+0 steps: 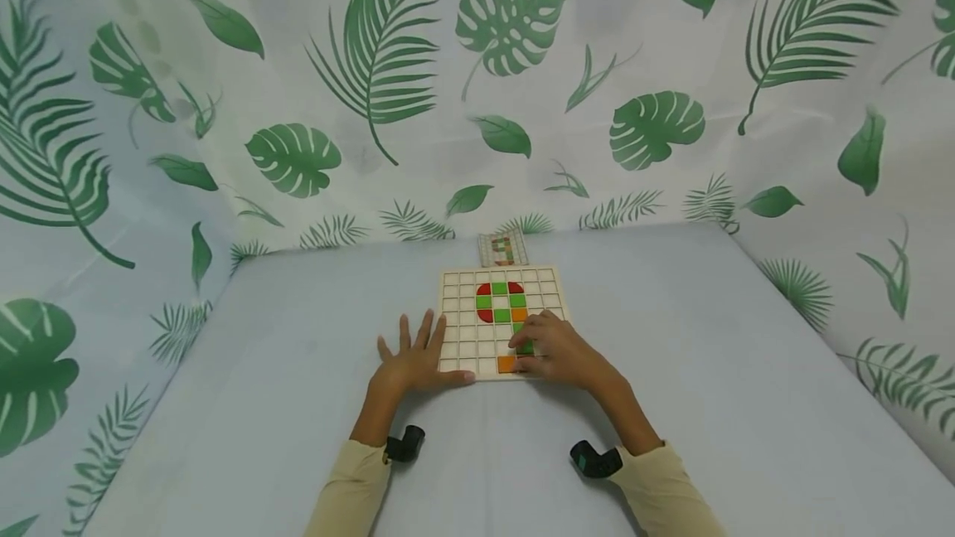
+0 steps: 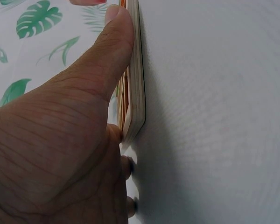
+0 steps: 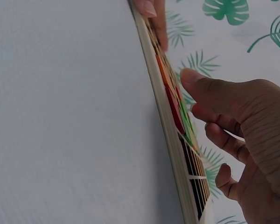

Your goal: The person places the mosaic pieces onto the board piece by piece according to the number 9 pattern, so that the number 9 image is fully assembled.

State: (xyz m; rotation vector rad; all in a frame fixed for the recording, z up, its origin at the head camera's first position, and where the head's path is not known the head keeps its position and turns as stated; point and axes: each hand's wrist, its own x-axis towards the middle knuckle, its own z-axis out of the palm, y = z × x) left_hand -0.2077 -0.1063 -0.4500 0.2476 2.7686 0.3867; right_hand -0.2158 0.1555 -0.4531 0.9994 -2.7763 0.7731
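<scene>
A square wooden grid board (image 1: 457,330) lies on the table before me, with red, green and orange tiles in some cells. The tiles form a ring near the top, with a green tile (image 1: 499,288) and a red rounded tile (image 1: 484,316) in it; others run down the right side. My left hand (image 1: 414,363) rests at the board's lower left corner, fingers spread and thumb along the near edge. Over the lower right cells is my right hand (image 1: 559,348), fingers loosely bent with nothing between them. Near its thumb lie an orange tile (image 1: 506,365) and a red tile (image 3: 174,108).
Behind the board's far edge stands a small pattern card (image 1: 489,250) showing a coloured grid. The table (image 1: 298,371) has a pale cover. A white leaf-print cloth (image 1: 418,181) rises at the back and sides. Each wrist wears a black camera (image 1: 595,460).
</scene>
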